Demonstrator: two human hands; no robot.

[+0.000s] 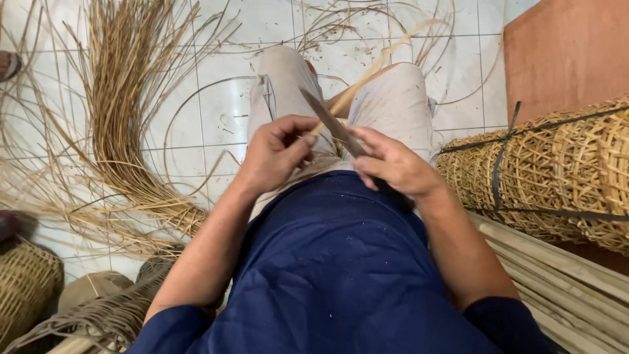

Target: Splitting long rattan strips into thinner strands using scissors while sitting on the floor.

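I see my right hand [393,164] closed around the handle of a long grey-bladed knife [331,121], the blade angled up and to the left over my lap. My left hand [275,154] pinches a thin pale rattan strip [373,69] between thumb and fingers, right where the blade crosses it; the strip runs up and to the right from there, across my knees in light beige trousers [400,101]. Both hands sit close together above my thighs, nearly touching at the knife.

On the white tiled floor [216,111] to my left, a big fanned bundle of loose tan rattan strands [124,98] spreads out, with stray loops curling around it. To my right lies a roll of open-weave rattan mesh tied with dark straps [550,177], and below it a stack of pale split canes [563,282]. At the lower left I can make out a small woven basket [23,288].
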